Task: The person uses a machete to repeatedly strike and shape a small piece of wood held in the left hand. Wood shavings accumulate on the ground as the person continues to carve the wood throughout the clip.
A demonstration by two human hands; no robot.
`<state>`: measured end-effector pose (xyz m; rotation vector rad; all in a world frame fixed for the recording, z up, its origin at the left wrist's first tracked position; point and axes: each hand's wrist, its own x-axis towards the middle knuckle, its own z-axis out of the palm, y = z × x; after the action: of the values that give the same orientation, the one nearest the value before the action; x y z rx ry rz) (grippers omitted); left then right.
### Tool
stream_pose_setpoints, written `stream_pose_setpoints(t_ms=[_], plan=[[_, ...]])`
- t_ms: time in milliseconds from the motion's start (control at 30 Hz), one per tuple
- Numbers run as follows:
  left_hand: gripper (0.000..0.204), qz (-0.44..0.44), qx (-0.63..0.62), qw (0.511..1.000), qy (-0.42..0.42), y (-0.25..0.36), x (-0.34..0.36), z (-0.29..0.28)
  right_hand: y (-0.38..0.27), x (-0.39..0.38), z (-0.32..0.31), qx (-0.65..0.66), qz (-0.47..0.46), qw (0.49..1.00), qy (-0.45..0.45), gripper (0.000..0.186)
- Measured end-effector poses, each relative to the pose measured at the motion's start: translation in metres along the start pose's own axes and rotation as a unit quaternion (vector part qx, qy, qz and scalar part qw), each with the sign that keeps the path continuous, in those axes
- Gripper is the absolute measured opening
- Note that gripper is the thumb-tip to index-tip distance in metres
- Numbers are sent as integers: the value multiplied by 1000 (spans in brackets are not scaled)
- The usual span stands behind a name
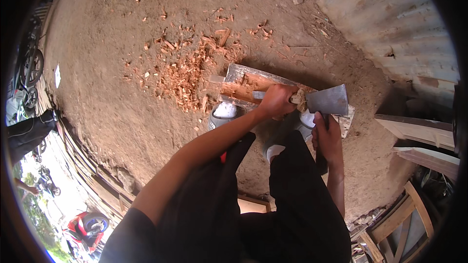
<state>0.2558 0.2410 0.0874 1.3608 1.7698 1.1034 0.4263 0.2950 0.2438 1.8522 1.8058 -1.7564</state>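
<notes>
My left hand is wrapped round a chisel, whose flat metal blade sticks out to the left over a hollowed piece of wood. The chisel's frayed butt comes out on the right of that fist. My right hand grips the dark handle of a hatchet. The hatchet's broad grey head is close beside the chisel butt; I cannot tell whether they touch. The wood lies aslant on the ground just beyond my shoes. Its middle is partly hidden by my hands.
Reddish wood chips are heaped on the dirt floor to the left. A corrugated metal sheet stands at the right, with planks and a wooden frame nearer. Motorbikes and another person's leg show at the left.
</notes>
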Motion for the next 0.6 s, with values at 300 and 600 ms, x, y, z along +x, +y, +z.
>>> stream_pose_setpoints(t_ms=[300,600], plan=[[24,8,6,1000,-24,4,-2,1,-6,0,6,34,26,999,-14,37],[22,3,15,1000,-19,8,0,-2,5,8,4,107,10,994,36,40]])
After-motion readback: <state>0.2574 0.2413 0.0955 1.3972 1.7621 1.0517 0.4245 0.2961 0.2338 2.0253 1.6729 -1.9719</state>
